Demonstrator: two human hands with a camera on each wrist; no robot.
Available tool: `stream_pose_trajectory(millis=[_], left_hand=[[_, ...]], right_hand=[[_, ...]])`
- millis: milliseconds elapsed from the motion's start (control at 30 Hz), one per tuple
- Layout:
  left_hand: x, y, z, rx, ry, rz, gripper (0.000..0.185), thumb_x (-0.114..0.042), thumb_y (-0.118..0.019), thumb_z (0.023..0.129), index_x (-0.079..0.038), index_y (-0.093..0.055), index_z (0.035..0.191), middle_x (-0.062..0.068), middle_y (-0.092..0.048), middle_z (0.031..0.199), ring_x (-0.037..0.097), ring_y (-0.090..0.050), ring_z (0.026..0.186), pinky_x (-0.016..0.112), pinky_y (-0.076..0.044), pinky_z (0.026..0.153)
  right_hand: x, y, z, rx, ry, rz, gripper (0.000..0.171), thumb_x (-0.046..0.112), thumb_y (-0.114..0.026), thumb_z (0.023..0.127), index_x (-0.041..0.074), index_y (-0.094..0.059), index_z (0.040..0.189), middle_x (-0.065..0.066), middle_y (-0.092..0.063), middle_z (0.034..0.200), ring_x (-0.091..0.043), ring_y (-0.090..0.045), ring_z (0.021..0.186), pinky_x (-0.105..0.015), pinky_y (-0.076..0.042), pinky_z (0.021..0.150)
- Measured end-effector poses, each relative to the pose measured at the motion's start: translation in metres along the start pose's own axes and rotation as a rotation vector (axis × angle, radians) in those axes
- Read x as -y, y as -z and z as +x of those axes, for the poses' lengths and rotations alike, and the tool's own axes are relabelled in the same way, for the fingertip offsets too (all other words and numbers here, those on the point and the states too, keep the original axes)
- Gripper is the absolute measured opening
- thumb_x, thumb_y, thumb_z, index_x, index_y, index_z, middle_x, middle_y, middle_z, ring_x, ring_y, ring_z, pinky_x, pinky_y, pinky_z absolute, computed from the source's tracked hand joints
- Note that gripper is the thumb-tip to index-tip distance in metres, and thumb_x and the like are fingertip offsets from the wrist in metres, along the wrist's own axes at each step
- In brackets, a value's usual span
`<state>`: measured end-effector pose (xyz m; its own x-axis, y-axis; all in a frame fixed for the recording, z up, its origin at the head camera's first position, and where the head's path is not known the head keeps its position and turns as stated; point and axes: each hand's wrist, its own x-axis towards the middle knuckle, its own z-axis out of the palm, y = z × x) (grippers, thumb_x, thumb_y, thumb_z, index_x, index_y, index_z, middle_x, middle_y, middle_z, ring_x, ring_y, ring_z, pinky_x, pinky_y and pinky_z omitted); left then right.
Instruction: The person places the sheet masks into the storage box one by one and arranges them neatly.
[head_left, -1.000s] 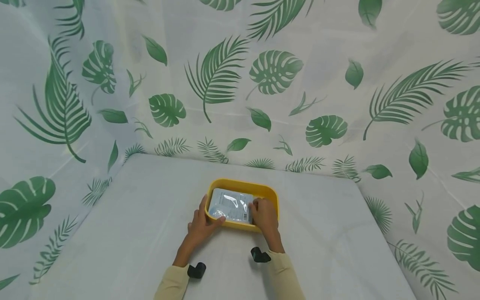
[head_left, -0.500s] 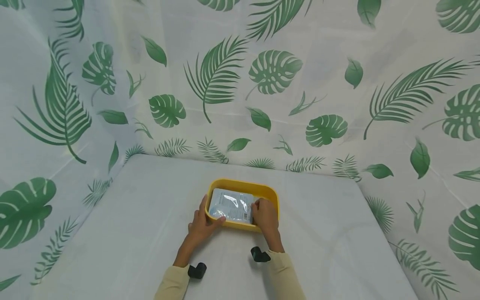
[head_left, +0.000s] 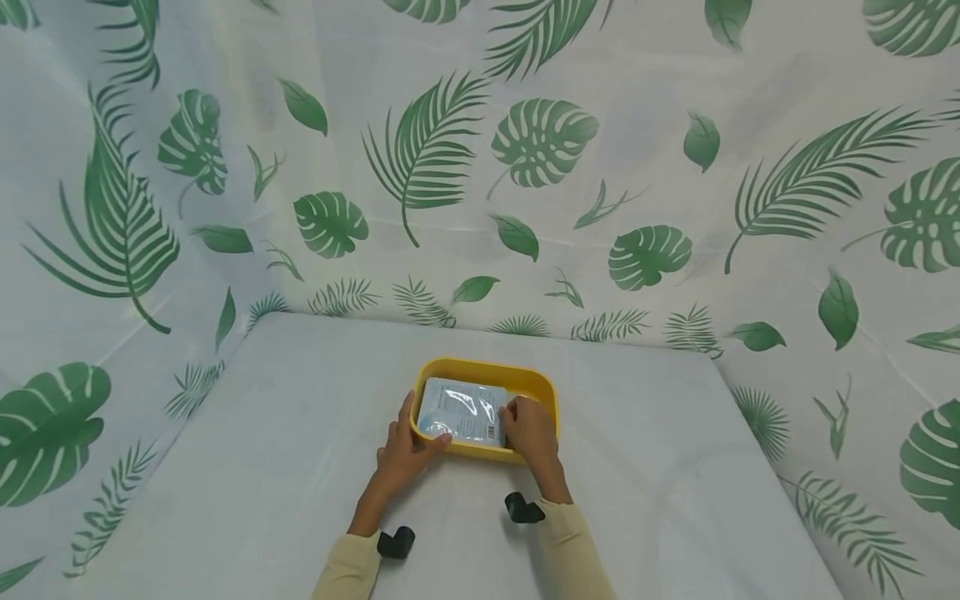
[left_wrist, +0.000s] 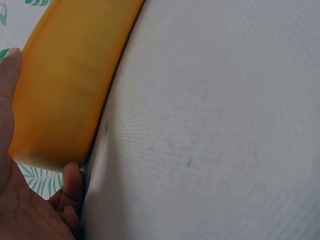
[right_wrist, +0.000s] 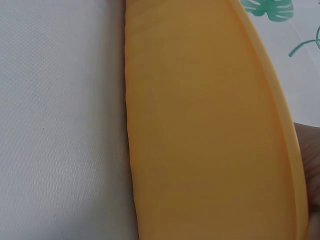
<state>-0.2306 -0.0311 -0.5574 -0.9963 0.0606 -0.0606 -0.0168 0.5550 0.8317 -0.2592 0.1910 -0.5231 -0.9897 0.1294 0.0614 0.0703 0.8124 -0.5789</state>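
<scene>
A yellow plastic tray (head_left: 480,452) with rounded corners stands on the white table. Inside it, toward the left, lies a flat pale-blue packet (head_left: 459,408) with a shiny clear wrapper, printed text and a barcode. My left hand (head_left: 401,457) grips the tray's near left corner, thumb at the front rim and fingers along the left side; the left wrist view shows the thumb (left_wrist: 10,75) against the tray wall. My right hand (head_left: 532,432) reaches into the tray with curled fingers and pinches the packet's right edge. In the right wrist view the tray wall (right_wrist: 200,125) hides most of that hand.
The white tabletop (head_left: 675,492) spreads around the tray. A white curtain (head_left: 450,267) printed with green leaves rises behind the table and at both sides. Black wrist cameras (head_left: 396,543) sit by the cream sleeves (head_left: 347,567).
The head view has shifted slightly. Both hands, the tray and the packet stay almost where they were, with only a tiny movement of the right fingers at the packet's edge.
</scene>
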Motion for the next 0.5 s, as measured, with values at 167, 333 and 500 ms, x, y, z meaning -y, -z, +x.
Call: stream_pose_trajectory(millis=[167,333,500], left_hand=[[-0.0013,-0.0001,-0.0005,-0.009,-0.005,0.000,0.101,-0.057,-0.068,0.083,-0.026,-0.007,0.157,0.022,-0.042,0.142,0.037,-0.044,0.126,0.058,-0.028,0.090],[0.0008,-0.0018,0.0010,-0.006,0.003,0.000,0.101,-0.058,-0.067,0.083,-0.027,-0.007,0.157,0.022,-0.040,0.145,0.037,-0.043,0.129,0.060,-0.026,0.093],[0.0043,-0.0032,0.0017,-0.011,-0.003,0.006,0.100,-0.059,-0.066,0.083,-0.027,-0.007,0.157,0.021,-0.041,0.145,0.036,-0.043,0.128,0.060,-0.028,0.092]], right_hand=[[0.0002,0.0001,0.0006,-0.007,0.005,0.003,0.018,0.020,-0.067,0.092,0.002,-0.070,0.091,-0.005,-0.061,0.072,-0.015,-0.052,0.063,-0.025,-0.045,0.058],[0.0008,-0.0004,-0.0005,-0.030,-0.005,-0.011,0.018,0.020,-0.067,0.093,0.002,-0.070,0.093,-0.005,-0.061,0.073,-0.016,-0.052,0.065,-0.025,-0.044,0.060],[0.0006,-0.0018,-0.0023,-0.105,-0.001,0.007,0.020,0.019,-0.064,0.095,0.001,-0.070,0.097,-0.007,-0.066,0.080,-0.017,-0.054,0.068,-0.029,-0.046,0.064]])
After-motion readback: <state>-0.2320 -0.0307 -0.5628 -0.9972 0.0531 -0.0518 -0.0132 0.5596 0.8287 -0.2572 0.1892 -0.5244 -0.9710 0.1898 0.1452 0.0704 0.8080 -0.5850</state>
